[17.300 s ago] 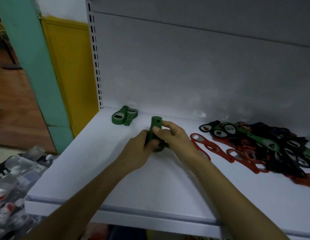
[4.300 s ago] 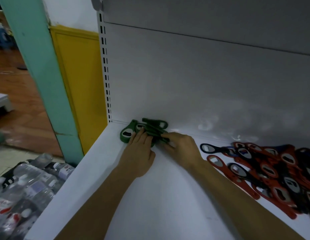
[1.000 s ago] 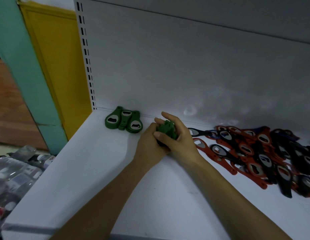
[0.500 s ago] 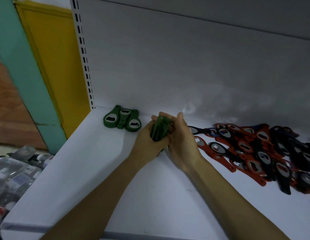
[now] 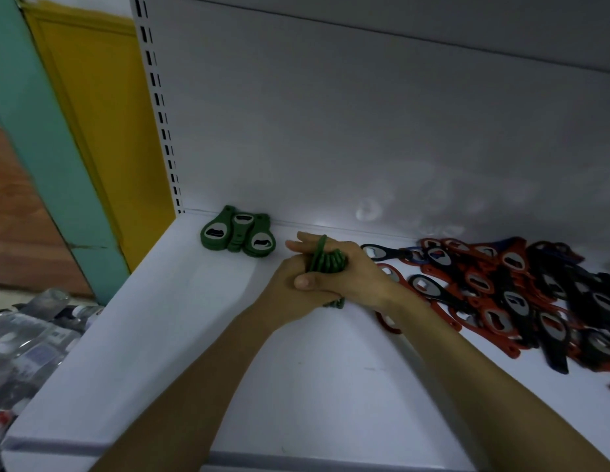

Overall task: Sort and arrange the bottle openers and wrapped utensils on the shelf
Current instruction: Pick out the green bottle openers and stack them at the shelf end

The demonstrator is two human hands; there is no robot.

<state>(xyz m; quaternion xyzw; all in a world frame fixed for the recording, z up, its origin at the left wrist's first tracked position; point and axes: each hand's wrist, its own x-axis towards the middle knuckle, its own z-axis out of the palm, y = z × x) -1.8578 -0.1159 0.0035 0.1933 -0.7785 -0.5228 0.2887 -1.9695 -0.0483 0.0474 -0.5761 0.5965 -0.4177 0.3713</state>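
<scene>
white shelf, yellow wall | left hand and right hand curled round green opener stack | green trio back corner | red-black pile right

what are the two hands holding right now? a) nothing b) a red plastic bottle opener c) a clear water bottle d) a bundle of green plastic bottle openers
d: the left hand and right hand clasp the bundle of green plastic bottle openers, green edges showing between them.
</scene>
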